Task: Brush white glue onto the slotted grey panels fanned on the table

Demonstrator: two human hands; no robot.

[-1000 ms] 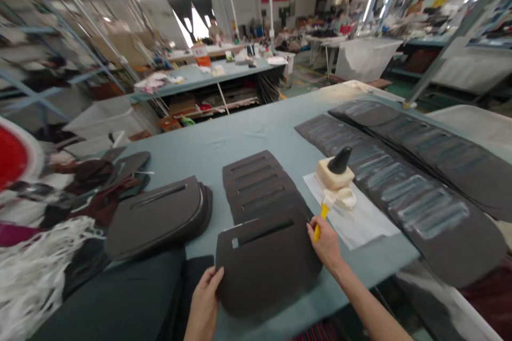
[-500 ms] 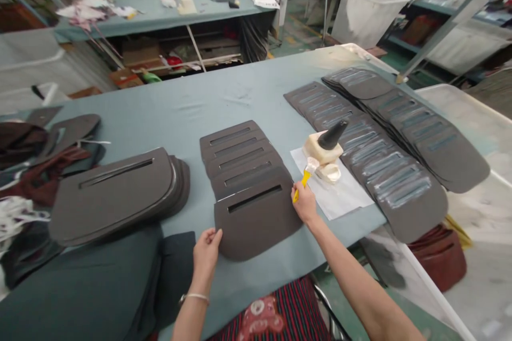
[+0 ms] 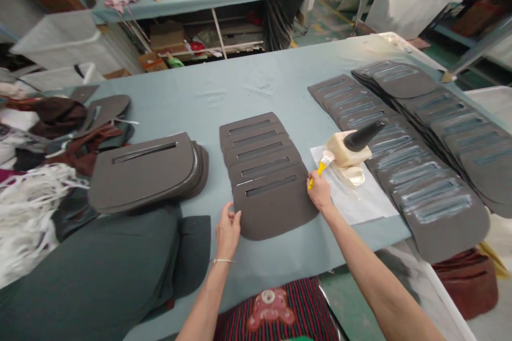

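A row of overlapping dark grey-brown panels (image 3: 276, 208), each with a long slot and the front one with rounded lower corners, lies before me on the table. My left hand (image 3: 228, 232) is at the front panel's left edge, fingers slightly apart and holding nothing. At the right edge, my right hand (image 3: 319, 191) grips a yellow-handled brush (image 3: 321, 166), its pale bristles pointing away from me. Beyond the brush, a cream-coloured block-like container (image 3: 346, 153) with a black cone (image 3: 365, 136) rests on a white sheet (image 3: 376, 206), beside a smear of pale paste (image 3: 354, 176).
To the right, overlapping panels (image 3: 452, 229) have shiny wet-looking bands around their slots. A thick stack of slotted panels (image 3: 140, 176) stands left, with dark green pieces (image 3: 120, 261) nearer me. White strips (image 3: 32, 213) are heaped at far left. Another table (image 3: 180, 2) stands behind.
The front panel has slid away from me, closer against the row. My left fingers have loosened from its edge. The brush stays in my right hand; the view has shifted left.
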